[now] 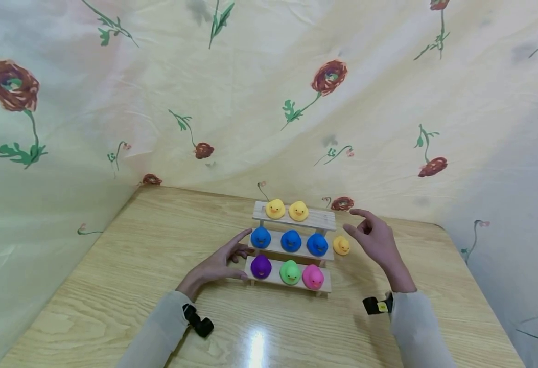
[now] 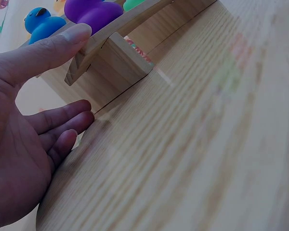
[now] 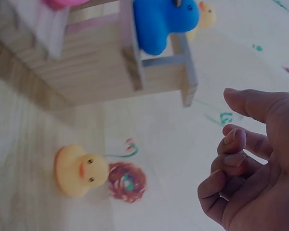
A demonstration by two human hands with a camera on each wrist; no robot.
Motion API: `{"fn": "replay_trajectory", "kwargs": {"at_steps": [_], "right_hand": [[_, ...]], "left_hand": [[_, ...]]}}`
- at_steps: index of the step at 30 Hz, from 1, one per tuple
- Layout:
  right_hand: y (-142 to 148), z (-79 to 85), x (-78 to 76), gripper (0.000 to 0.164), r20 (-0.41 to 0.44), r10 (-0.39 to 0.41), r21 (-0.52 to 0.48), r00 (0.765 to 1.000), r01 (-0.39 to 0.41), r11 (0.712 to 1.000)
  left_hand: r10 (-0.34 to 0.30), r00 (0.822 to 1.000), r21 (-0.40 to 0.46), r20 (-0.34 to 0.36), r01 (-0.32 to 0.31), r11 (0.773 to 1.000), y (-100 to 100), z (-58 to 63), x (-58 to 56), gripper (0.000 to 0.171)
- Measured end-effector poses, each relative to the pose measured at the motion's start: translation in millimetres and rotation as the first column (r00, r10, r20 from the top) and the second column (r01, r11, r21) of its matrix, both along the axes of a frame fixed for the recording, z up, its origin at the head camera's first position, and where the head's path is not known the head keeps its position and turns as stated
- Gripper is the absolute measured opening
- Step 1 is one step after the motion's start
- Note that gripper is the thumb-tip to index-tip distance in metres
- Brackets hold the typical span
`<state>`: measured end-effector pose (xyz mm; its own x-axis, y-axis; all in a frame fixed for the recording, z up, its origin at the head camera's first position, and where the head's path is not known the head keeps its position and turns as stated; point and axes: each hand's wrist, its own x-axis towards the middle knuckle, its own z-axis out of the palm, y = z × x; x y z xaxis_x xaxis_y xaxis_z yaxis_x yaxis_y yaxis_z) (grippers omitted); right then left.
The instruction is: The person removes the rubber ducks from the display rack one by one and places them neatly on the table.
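A three-step wooden shelf carries small rubber ducks. Two yellow ducks sit on its top step, three blue ducks along the middle one. On the bottom step are a purple duck, a green duck and a pink duck. My left hand is at the shelf's left end, its thumb right at the bottom step's end beside the purple duck. To the right of the shelf my right hand hovers with nothing in it, thumb and index finger apart.
One more yellow duck sits on the wooden table close to the shelf's right side, left of my right hand. Flower-printed cloth hangs behind the table and along its sides.
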<state>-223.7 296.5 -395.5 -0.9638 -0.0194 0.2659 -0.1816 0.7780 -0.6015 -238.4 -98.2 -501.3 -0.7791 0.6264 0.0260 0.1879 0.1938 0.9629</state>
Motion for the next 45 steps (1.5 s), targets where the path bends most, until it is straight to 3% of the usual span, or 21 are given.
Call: {"fn": "replay_trajectory", "kwargs": {"at_steps": [15,45], "right_hand": [[-24.9,24.9,1.7,0.042,-0.042,0.047,-0.027,0.998,-0.048,0.998],[-59.6,35.1,-15.3,0.047,0.022,0.138,-0.028,0.99,-0.137,0.99]], "left_hand": [[-0.006,1.0,0.003,-0.014,0.006,1.0,-0.7,-2.0,-0.6,0.106],[-0.012,1.0,-0.004,-0.024,0.012,1.0,-0.9,-1.6,-1.4,0.107]]}}
